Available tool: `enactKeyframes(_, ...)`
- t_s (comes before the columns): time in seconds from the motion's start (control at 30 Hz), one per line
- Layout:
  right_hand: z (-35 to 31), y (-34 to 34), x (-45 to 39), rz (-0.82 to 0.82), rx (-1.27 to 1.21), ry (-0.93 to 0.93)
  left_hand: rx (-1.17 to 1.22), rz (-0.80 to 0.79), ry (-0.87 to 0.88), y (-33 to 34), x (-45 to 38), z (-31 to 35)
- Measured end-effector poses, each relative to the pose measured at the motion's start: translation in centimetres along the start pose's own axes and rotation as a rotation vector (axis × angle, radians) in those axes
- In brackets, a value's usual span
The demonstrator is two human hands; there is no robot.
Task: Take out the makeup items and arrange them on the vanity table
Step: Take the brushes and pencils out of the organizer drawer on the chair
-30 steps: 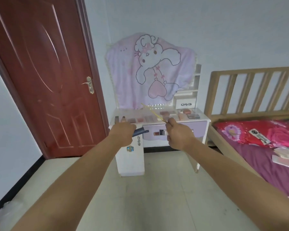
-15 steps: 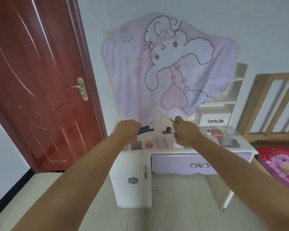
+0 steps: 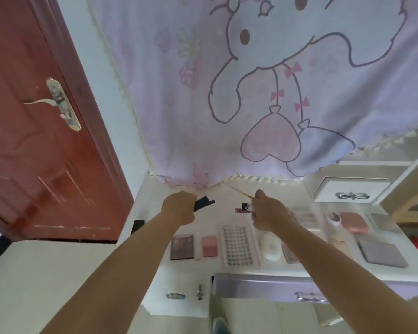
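Over the glossy white vanity table [image 3: 155, 268], the left hand [image 3: 179, 210] is fisted around a flat, dark blue item [image 3: 203, 204] whose near end is buried in the fingers. The right hand [image 3: 268, 213] pinches a thin yellow stick [image 3: 239, 190] and a small tube [image 3: 245, 207] with a pinkish end, its label blurred. On the top lie a dark square palette [image 3: 182, 247], a pink case [image 3: 209, 246] and a dotted clear tray [image 3: 238, 247], while the forearm hides part of another palette behind.

Palette [image 3: 182, 247] left of lash tray [image 3: 238, 247] (both on vanity [image 3: 152, 213]).
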State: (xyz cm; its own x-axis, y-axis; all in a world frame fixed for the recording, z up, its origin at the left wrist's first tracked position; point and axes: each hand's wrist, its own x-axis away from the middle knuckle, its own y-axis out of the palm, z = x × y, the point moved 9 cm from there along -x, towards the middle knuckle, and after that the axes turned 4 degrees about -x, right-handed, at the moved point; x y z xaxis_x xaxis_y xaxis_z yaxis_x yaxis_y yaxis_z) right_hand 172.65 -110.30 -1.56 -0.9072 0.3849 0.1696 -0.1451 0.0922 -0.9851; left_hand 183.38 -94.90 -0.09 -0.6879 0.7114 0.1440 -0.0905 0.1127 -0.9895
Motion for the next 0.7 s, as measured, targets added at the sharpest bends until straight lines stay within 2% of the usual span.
enactKeyframes(0.1, 2.1, 4.6, -6.1, -0.091, -0.149, 0.042, 0.082, -0.113, -0.061, 4.3, -6.2, 0.2)
enactKeyframes(0.2, 3.8, 8.6, -10.2, -0.164, -0.324, 0.121, 0.262, -0.218, -0.163, 8.0, -11.0, 0.4)
enactKeyframes(0.4, 6.4, 11.5, -17.3, -0.152, -0.473, 0.226, 0.632, -0.382, -0.385, 14.2, -17.6, 1.0)
enactKeyframes(0.57, 8.0, 13.6, -20.4, -0.139, -0.564, 0.292, 0.856, -0.376, -0.537, 17.4, -21.0, 1.9)
enactKeyframes(0.7, 8.4, 13.2, -21.9, -0.063, -0.654, 0.273, 1.003, -0.289, -0.625, 17.4, -22.4, 2.3)
